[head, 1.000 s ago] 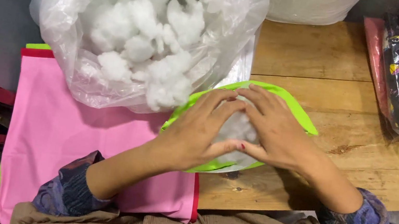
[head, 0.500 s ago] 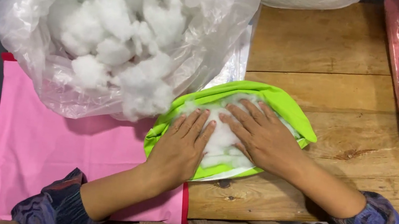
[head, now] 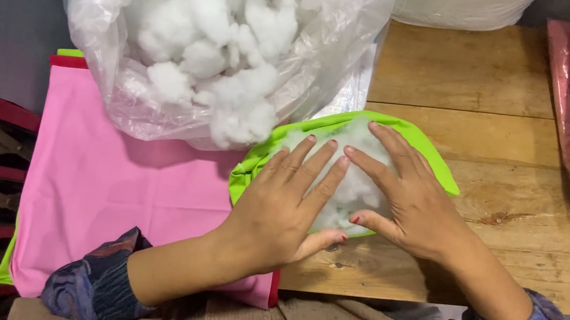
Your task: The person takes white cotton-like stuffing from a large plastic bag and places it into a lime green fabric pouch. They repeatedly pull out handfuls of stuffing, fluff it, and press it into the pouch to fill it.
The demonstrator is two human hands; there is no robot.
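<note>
On the table (head: 506,88), white stuffing (head: 356,186) in green fabric (head: 328,125) is pressed flat by both open hands, left hand (head: 285,209) and right hand (head: 407,201).

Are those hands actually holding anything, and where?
Nothing is gripped. Both the left hand and right hand lie flat, palms down, on the white stuffing atop the green fabric piece.

Both forearms reach up from the bottom edge toward the middle of the frame, sleeves pushed back near the elbows. The left hand (head: 285,209) lies flat, palm down, fingers straight and close together, pointing to the upper right, thumb angled out to the right. The right hand (head: 407,201) lies flat just beside it, fingers spread and pointing to the upper left, fingertips almost meeting the left hand's.
</note>
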